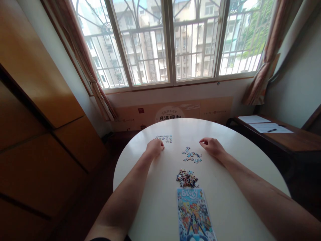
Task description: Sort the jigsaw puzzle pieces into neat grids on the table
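White table (pixel 160 207): puzzle rows (pixel 167 137), seemingly sorted; cluster (pixel 191 155), spread; pile (pixel 187 178), apparently remaining. Left hand (pixel 155 146), right hand (pixel 212 146): fingers curled, grip indeterminable.

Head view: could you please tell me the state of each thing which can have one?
Left hand: fingers curled, grip unclear
Right hand: fingers curled, grip unclear
Pieces beside left hand: in rows
Middle pieces: spread out
Nearest pieces: heaped
Picture sheet: flat, face up
Curtains: drawn aside
Papers: lying flat
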{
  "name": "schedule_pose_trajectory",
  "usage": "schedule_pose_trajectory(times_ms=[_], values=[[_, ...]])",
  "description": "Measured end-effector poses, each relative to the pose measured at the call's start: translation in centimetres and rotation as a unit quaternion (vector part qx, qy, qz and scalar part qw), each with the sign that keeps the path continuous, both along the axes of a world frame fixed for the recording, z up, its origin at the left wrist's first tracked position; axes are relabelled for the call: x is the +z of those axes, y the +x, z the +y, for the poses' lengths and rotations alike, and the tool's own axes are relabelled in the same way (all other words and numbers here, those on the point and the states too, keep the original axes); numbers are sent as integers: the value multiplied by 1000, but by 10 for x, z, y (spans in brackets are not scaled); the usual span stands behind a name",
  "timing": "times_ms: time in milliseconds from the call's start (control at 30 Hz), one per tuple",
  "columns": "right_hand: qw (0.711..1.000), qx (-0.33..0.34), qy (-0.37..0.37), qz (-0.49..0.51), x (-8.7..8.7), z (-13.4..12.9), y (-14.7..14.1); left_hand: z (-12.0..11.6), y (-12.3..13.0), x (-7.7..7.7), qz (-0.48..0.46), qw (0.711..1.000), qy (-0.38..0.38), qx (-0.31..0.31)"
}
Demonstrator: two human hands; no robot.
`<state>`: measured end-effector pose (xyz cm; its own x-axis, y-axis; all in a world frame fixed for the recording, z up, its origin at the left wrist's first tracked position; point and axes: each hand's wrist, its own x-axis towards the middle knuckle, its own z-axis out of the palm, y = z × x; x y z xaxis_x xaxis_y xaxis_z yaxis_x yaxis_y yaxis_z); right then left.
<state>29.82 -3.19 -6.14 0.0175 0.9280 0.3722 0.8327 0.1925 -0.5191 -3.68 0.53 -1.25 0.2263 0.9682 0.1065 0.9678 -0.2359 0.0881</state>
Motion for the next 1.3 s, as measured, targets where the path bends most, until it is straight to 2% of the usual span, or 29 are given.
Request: schedule_pose_trajectory(times_ms=[233,433,867,1300], values=[[1000,5,1,-3,-1,-1,-1,13,-11,-14,-40,997,57,27],[1000,8,-4,-8,-1,-1,-2,15,-3,-22,-16,998,53,26],[1000,9,-9,-17,-2,-1,-3,9,6,-23,26,998,52,26],[1000,13,-14,-21,1,-4,-5,9,2,-22,0,998,55,40]])
